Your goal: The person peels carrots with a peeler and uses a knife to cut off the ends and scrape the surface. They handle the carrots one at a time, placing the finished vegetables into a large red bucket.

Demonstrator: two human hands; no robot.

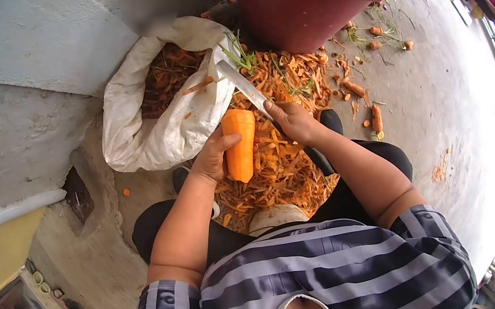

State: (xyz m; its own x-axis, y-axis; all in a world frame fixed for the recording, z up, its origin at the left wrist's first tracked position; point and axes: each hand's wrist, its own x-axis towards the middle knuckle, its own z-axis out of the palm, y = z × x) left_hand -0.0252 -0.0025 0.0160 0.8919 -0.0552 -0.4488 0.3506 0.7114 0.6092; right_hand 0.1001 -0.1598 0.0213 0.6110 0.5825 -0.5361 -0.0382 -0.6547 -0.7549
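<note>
A thick peeled carrot [242, 149] is gripped in my left hand [213, 153], its bright orange sides showing flat facets. My right hand [292, 121] is closed round the handle of a knife [244, 86]. The blade points up and to the left, just above the carrot and apart from it. Most of the knife's handle is hidden in my fingers. Below both hands lies a heap of carrot peelings [285, 184] between my legs. An open white sack [172, 134] holding more peelings stands just beyond my left hand.
A large dark red tub [307, 0] of carrots stands at the far side, right of the sack. Carrot ends and a loose carrot [376, 118] lie on the concrete floor [445, 121] to the right. A rough wall [34, 52] rises on the left, with a white pipe [15, 215] along it.
</note>
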